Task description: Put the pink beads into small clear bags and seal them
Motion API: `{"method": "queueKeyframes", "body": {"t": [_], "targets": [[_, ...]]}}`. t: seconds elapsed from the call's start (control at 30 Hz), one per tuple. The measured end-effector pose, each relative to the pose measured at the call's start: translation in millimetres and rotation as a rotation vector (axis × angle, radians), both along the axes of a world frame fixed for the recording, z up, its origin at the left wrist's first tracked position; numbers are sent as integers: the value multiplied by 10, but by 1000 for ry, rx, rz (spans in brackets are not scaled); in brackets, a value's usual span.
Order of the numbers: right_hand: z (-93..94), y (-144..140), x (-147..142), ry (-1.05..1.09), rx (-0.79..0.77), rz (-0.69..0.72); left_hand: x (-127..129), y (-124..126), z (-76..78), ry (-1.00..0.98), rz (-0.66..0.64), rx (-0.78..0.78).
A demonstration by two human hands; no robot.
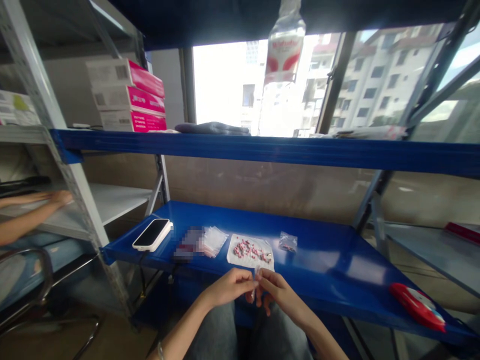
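My left hand (235,286) and my right hand (273,287) meet just in front of the blue shelf's near edge, above my knees. Pinched between their fingertips is a small clear plastic bag (257,272), mostly covered by the fingers. Just beyond them lies a white sheet (234,259) with many small red and pale pieces (247,248) scattered over it. To its left is a pile of clear plastic bags (215,241). One small bag (288,241) with something reddish inside lies to the right of the sheet.
A phone-like device in a white case (153,235) lies at the left of the blue shelf (322,260). A red pouch (418,306) sits on the right edge. Pink-and-white boxes (129,97) and a bottle (285,50) stand above. Another person's arm (33,212) shows at far left.
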State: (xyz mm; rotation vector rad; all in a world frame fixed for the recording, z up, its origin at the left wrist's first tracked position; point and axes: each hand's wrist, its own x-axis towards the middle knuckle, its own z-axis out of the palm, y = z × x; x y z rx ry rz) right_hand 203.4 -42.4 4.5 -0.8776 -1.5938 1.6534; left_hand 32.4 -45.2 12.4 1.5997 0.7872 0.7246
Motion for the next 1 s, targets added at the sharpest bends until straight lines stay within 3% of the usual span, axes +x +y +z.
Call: {"method": "queueKeyframes", "body": {"t": [0.13, 0.47, 0.77, 1.0], "targets": [[-64, -43, 36, -9, -41, 6, 22, -54, -51, 41, 5, 18], [98, -50, 93, -61, -30, -6, 155, -98, 49, 23, 78, 102], [177, -80, 109, 140, -141, 108, 98, -83, 143, -88, -68, 7], [132, -59, 110, 278, -153, 118, 94, -88, 197, -143, -54, -30]]}}
